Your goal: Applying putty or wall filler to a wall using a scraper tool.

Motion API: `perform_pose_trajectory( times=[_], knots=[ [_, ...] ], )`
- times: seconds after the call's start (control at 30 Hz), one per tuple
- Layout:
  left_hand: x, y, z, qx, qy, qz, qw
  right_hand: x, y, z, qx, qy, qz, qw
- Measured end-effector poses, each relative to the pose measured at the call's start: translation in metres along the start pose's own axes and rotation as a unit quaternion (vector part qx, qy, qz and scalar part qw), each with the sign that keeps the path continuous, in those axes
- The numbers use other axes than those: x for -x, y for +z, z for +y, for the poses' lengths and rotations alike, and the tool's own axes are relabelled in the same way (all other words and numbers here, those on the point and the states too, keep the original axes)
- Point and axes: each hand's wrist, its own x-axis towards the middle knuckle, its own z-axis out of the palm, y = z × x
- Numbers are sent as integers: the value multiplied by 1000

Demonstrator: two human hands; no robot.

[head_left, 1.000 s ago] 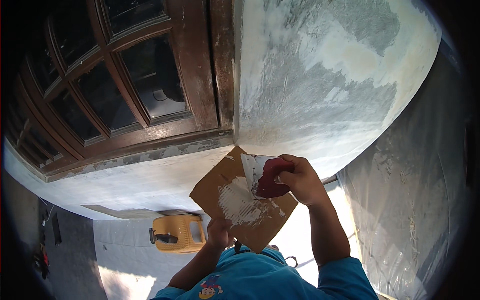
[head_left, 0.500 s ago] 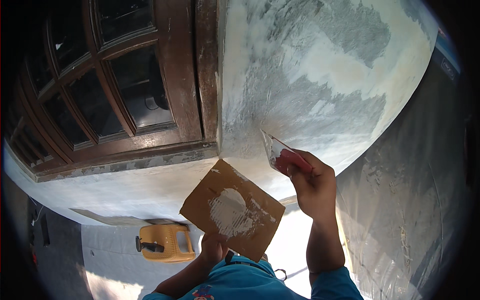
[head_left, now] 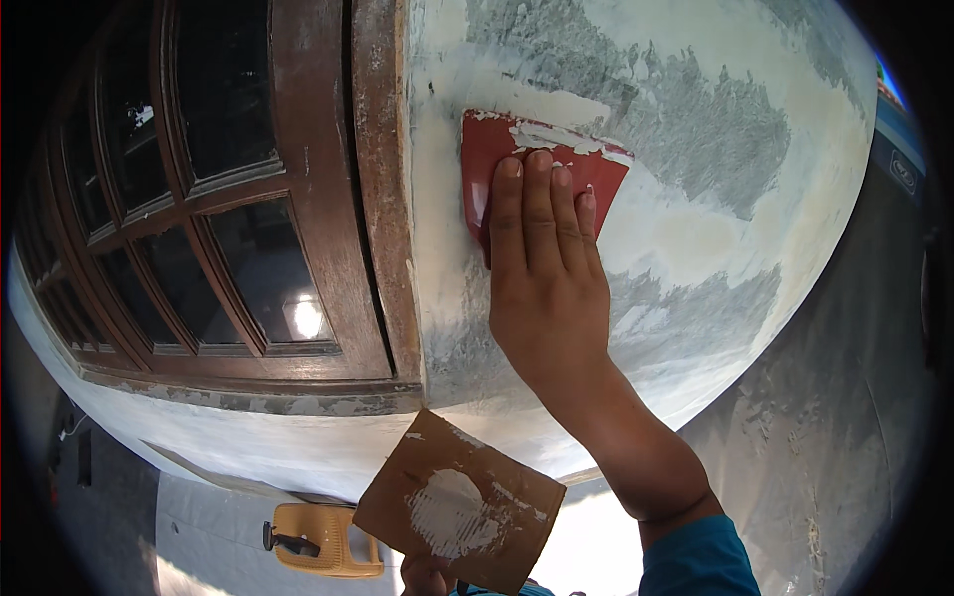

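My right hand (head_left: pixel 550 258) lies with its fingers along a red putty spreader (head_left: pixel 481 149), pressing it against the wall (head_left: pixel 686 238). White putty clings along the spreader's upper edge, and a fresh white patch sits on the wall just above it. The thumb is hidden behind the hand. Low in the view, my left hand (head_left: pixel 425 576) grips the lower edge of a brown board (head_left: pixel 397 487), mostly hidden by it. A blob of white putty (head_left: pixel 455 512) with ridges lies on the board's face. Grey and whitish patches cover the wall.
A brown wooden window frame (head_left: pixel 381 199) with glass panes borders the wall on the left. Below it, a yellow plastic stool (head_left: pixel 343 551) bearing a dark tool (head_left: pixel 293 543) stands on the floor. Grey sheeting (head_left: pixel 795 447) spreads at the right.
My right hand has moved up and left, bringing the spreader flat onto the wall. The view has tilted up, so the window and board sit lower. My left hand still holds the board.
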Motion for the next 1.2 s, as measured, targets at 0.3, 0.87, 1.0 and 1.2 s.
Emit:
perform_pose_trajectory(
  times=[0.3,0.87,1.0,1.2],
  knots=[
    [0,-12,3,-41,102,54,993,20,-75,25,-157,52,-73,983],
    [-26,-48,-3,7,106,10,994,15,-69,10,-130,65,-66,987],
    [-5,-43,-27,90,66,43,993,-40,-78,31,-123,137,26,983],
    [-29,-59,-7,3,107,2,994,-37,-36,8,-27,-34,95,995]
  ],
)
